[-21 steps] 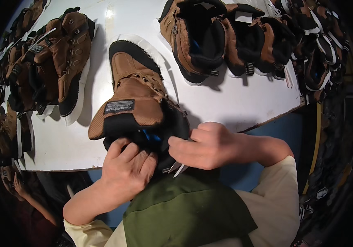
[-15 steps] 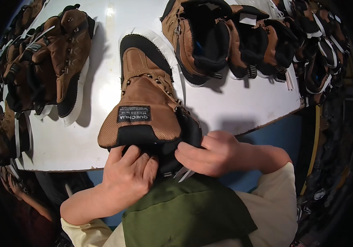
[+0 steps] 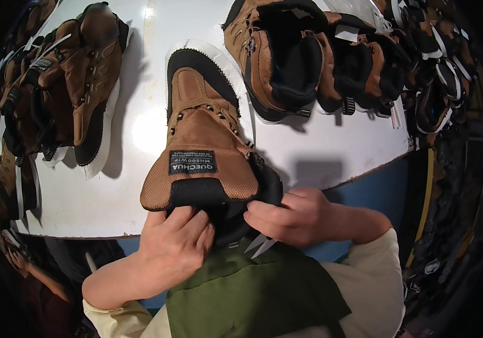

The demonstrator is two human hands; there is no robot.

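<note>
A brown ankle boot (image 3: 205, 141) with a black toe cap and white sole lies on the white table (image 3: 331, 141), toe pointing away, its wide tongue folded toward me. My left hand (image 3: 177, 248) grips the black padded collar under the tongue. My right hand (image 3: 298, 217) holds the collar's right side, and a small metal snipping tool (image 3: 261, 245) sticks out below its fingers. A dark label patch sits on the tongue.
Several more brown boots lie in a row at the back right (image 3: 286, 62) and in a stack on the left (image 3: 78, 96). The table's front edge runs just above my hands. A green apron (image 3: 253, 298) covers my chest. Another person's hand (image 3: 13, 259) shows at lower left.
The boot has swung from lying slanted to pointing straight away and slid closer to me. Both hands stayed on its collar, spreading the tongue wider.
</note>
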